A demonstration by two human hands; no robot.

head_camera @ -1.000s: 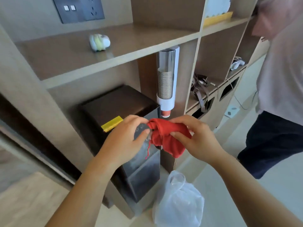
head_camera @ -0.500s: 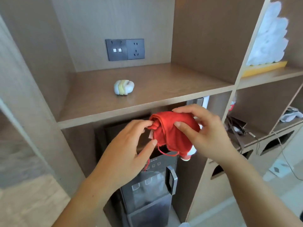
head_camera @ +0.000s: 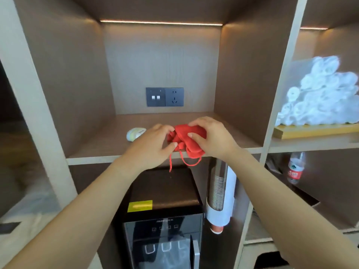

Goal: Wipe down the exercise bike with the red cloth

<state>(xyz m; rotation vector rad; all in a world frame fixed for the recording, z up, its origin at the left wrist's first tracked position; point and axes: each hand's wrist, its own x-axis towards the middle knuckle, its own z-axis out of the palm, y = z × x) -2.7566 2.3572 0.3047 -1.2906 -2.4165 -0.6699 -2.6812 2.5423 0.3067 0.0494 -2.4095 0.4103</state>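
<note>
The red cloth [head_camera: 185, 141] is bunched between both hands, just above the front edge of a wooden shelf [head_camera: 108, 141]. A loose red thread dangles from it. My left hand [head_camera: 153, 145] pinches its left side with thumb and fingers. My right hand [head_camera: 209, 138] grips its right side, thumb on top of the cloth. No exercise bike is in view.
A small white-and-yellow rolled item [head_camera: 136, 133] lies on the shelf left of my hands. Below stand a black water dispenser [head_camera: 163, 210] and a cup dispenser [head_camera: 220, 193]. A socket panel [head_camera: 164, 97] is on the back wall. Rolled white towels [head_camera: 318, 94] and a bottle [head_camera: 295, 167] fill the right compartments.
The view has tilted upward from the floor and dispenser to the shelf compartment. Both hands kept hold of the red cloth and rose with it to shelf height.
</note>
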